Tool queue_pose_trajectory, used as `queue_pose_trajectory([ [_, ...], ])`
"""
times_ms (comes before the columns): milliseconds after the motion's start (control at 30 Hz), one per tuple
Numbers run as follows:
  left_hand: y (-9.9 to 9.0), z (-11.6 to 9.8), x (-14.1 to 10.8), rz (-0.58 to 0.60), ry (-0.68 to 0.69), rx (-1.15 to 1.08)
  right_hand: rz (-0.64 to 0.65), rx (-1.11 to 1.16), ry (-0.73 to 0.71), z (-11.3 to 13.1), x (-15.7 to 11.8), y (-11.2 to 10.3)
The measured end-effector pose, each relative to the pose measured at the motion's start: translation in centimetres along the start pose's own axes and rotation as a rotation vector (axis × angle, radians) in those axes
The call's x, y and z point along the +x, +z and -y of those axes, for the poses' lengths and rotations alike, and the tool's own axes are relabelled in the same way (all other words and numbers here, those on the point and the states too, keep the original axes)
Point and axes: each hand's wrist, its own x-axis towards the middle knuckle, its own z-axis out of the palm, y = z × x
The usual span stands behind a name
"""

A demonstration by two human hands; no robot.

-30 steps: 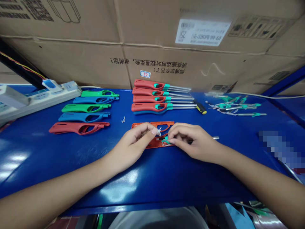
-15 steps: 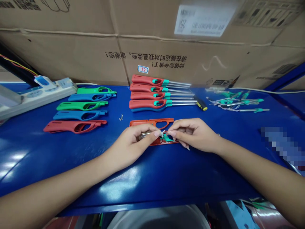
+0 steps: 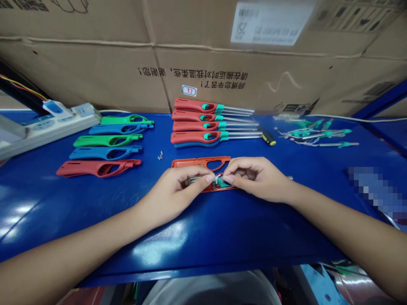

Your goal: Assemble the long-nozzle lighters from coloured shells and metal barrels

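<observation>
The left hand (image 3: 181, 190) is closed, gripping a shiny piece (image 3: 191, 180) under its curled fingers, with a small white bit (image 3: 216, 179) at its fingertips. The right hand (image 3: 257, 180) is closed in a pinch beside the teal part (image 3: 225, 182); whether anything sits between its fingertips I cannot tell. Under and between both hands is the lower half (image 3: 206, 189) of an orange lighter case, with the teal part and white wires (image 3: 219, 187) in it. The other half (image 3: 190, 162) lies just beyond the left hand's fingers.

Farther out, ahead of the hands, are 4 red lighters (image 3: 193, 137) and a blue lighter (image 3: 199, 145), their metal tubes pointing right, near a black and yellow screwdriver (image 3: 269, 138). Left of these are a few screws (image 3: 160, 155) and 5 handles (image 3: 98, 167): 2 green, 2 blue, 1 red. Beyond the right hand lies a pile of teal-and-metal parts (image 3: 327, 134). A white power strip (image 3: 60, 127) is at far left; a cardboard box (image 3: 104, 80) stands behind the blue table (image 3: 206, 237).
</observation>
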Motion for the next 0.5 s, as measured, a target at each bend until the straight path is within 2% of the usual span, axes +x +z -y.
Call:
queue_pose_trajectory([
  [500, 0.16, 0.03, 0.04, -0.002, 0.005, 0.018, -0.006, -0.051, -0.004, -0.03, -0.06, 0.05],
])
